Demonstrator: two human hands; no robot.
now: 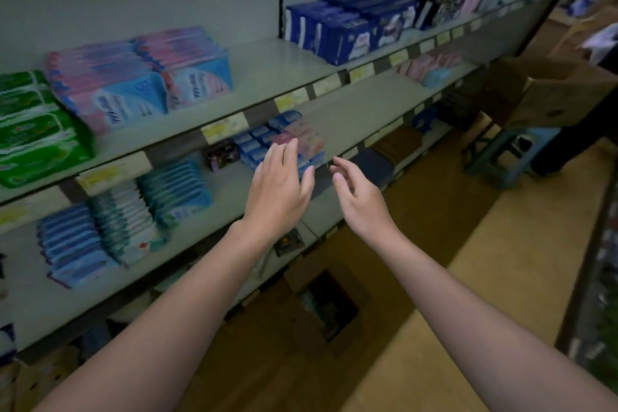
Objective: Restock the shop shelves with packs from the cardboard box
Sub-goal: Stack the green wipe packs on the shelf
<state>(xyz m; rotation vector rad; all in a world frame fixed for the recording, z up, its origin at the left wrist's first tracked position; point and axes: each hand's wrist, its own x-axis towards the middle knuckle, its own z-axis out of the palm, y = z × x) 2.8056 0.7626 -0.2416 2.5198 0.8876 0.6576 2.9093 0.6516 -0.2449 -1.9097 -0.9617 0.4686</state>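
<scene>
The blue and pink packs [284, 140] sit in a small row on the middle shelf [361, 110], just above the centre of the frame, and both hands are at them with nothing held. The left hand [279, 187] lies flat-fingered, its fingertips [291, 145] touching or just short of the front packs; blur hides which. The right hand [357, 191] hovers just beside the row at the shelf edge, its grip loose and half curled, fingers apart and empty. These look like soft plastic-wrapped packs: light, squashy, a little slick, likely to slump or fan out if pushed at one corner, so the safer hold is across the two flat faces, or pressing the whole row from both ends to square it up. At the lower centre of the frame an open cardboard box [326, 304] stands on the floor against the shelving, with more packs dimly visible inside. A second cardboard box [565, 100] rests on a blue stool [501, 150] at the right. Fuller rows fill the left: green packs [36, 130] and pink-and-blue packs [133, 80] on the upper shelf [267, 70], with dark blue packs [337, 27] toward the upper right. Much of the middle shelf to the right of the hands is bare, so I judge plenty of restocking remains
</scene>
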